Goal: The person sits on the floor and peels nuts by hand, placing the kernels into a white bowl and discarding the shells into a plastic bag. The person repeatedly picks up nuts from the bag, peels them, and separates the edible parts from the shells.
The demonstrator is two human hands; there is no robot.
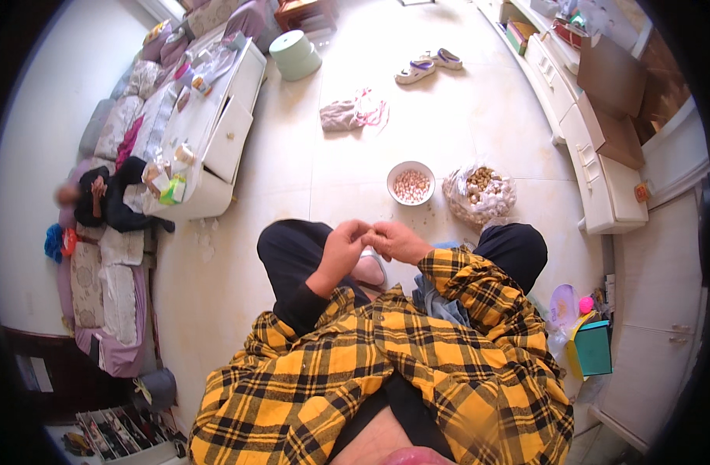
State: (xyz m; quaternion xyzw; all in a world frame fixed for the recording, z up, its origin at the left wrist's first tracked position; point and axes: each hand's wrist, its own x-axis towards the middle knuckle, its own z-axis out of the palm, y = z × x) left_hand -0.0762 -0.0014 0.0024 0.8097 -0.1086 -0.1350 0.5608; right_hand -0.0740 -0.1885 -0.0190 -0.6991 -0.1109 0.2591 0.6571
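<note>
My left hand (pixel 342 254) and my right hand (pixel 400 240) meet at the fingertips above my foot, between my bent knees. The fingers of both hands pinch a small light-brown piece, perhaps a peanut in its shell; it is mostly hidden. Beyond the hands stands a white bowl (pixel 391 192) partly filled with pinkish shelled peanuts (pixel 413 186). To its right, an open clear plastic bag (pixel 455 204) holds many tan, unshelled-looking peanuts (pixel 481 181). Small crumbs lie on the floor between my hands and the bowl.
A grey and pink cloth bundle (pixel 342 116) and clogs (pixel 416 71) lie farther off. At left are a white low table (pixel 215 192) and a sofa with a seated person (pixel 93 192). At right stand a white cabinet (pixel 610 197) and a teal and yellow bin (pixel 593 349).
</note>
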